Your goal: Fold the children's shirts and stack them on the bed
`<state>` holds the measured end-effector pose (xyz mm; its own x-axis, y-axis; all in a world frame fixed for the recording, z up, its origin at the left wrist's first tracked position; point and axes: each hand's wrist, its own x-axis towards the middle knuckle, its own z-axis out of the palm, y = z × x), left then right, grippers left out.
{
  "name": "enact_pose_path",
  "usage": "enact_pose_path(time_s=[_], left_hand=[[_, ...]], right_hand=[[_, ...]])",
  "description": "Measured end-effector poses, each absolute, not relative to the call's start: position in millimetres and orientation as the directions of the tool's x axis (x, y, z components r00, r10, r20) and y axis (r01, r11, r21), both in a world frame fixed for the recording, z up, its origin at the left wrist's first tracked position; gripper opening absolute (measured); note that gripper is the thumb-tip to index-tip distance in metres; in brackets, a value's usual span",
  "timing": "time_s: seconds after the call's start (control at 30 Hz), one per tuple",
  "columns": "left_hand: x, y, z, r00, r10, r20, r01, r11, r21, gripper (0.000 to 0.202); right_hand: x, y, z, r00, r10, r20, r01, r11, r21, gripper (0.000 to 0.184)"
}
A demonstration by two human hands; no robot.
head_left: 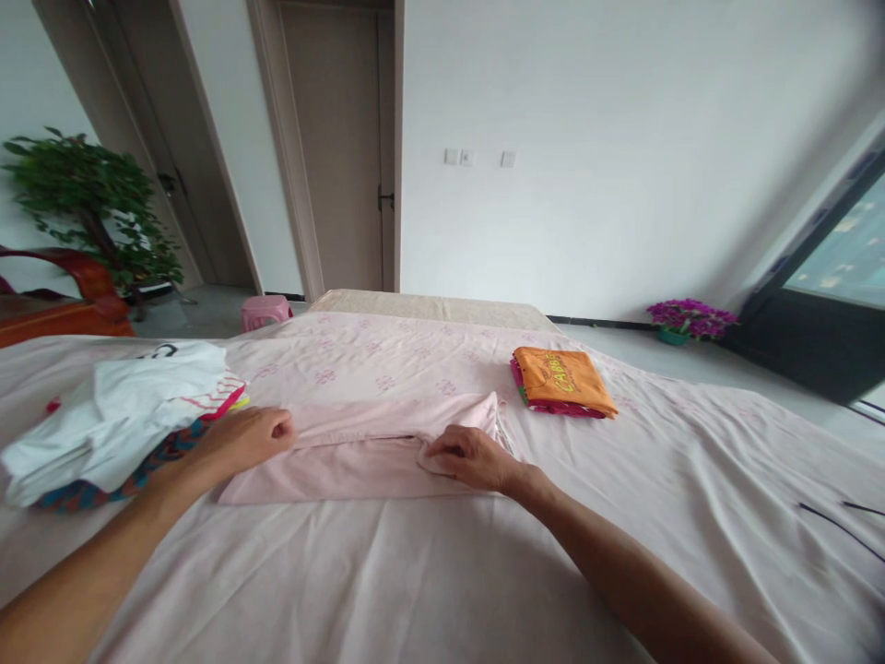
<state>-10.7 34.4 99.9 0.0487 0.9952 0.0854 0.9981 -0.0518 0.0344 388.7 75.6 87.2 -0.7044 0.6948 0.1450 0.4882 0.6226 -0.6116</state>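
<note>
A pale pink garment (pixel 373 472) lies folded into a long flat strip on the bed in front of me. At its left end my left hand (pixel 253 435) is closed, its curled fingers gripping the cloth edge; the fingertips are partly hidden. Toward the right end, my right hand (pixel 470 456) pinches a bit of the same fabric between thumb and fingers. A narrow dark gap shows along the fold between the hands. Left of my left hand is a loose heap of clothes with a white shirt (pixel 131 406) on top.
A folded stack with an orange shirt (pixel 563 378) on top sits beyond my right hand. The pink patterned bedsheet (pixel 387 581) has wrinkles. Dark thin cords (pixel 840 527) lie at right. Behind are a pink stool (pixel 266 312), purple flowers (pixel 691 318) and a leafy plant (pixel 89 203).
</note>
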Motion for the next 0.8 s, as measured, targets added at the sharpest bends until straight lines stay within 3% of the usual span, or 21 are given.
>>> enact_pose_path(time_s=[0.07, 0.13, 0.2, 0.27, 0.33, 0.43, 0.57, 0.7, 0.8], left_hand=[[0.0, 42.9, 101.2, 0.015, 0.99, 0.138, 0.997, -0.026, 0.079, 0.032], [15.1, 52.4, 93.6, 0.12, 0.973, 0.196, 0.975, -0.153, 0.163, 0.041], [30.9, 59.6, 76.5, 0.276, 0.936, 0.217, 0.924, -0.321, 0.209, 0.047], [42.5, 63.5, 54.4, 0.357, 0.911, 0.205, 0.904, -0.393, 0.172, 0.052], [47.2, 65.1, 34.8, 0.36, 0.914, 0.188, 0.919, -0.383, 0.099, 0.057], [47.4, 66.6, 23.4, 0.317, 0.933, 0.171, 0.943, -0.33, 0.053, 0.06], [67.6, 62.8, 43.0, 0.305, 0.925, 0.227, 0.934, -0.337, 0.12, 0.05], [120.8, 43.3, 69.0, 0.448, 0.83, 0.331, 0.823, -0.528, 0.211, 0.026], [156.5, 31.6, 75.8, 0.514, 0.785, 0.346, 0.759, -0.604, 0.243, 0.035]], right_hand=[[390.4, 77.1, 88.3, -0.644, 0.74, 0.194, 0.52, 0.61, -0.598, 0.028], [392.3, 76.9, 87.0, -0.634, 0.732, 0.25, 0.555, 0.656, -0.512, 0.033], [395.6, 74.9, 82.1, -0.728, 0.639, 0.249, 0.518, 0.75, -0.41, 0.042], [401.1, 71.9, 75.7, -0.819, 0.535, 0.206, 0.441, 0.818, -0.37, 0.047], [409.9, 70.5, 71.7, -0.833, 0.518, 0.196, 0.412, 0.816, -0.406, 0.048], [430.6, 74.7, 74.9, -0.696, 0.679, 0.235, 0.502, 0.693, -0.517, 0.043], [467.1, 83.6, 87.6, -0.349, 0.91, 0.226, 0.716, 0.414, -0.562, 0.028], [489.9, 77.1, 91.1, -0.231, 0.959, 0.166, 0.782, 0.284, -0.554, 0.023], [486.3, 63.6, 90.3, -0.274, 0.947, 0.165, 0.774, 0.319, -0.547, 0.023]])
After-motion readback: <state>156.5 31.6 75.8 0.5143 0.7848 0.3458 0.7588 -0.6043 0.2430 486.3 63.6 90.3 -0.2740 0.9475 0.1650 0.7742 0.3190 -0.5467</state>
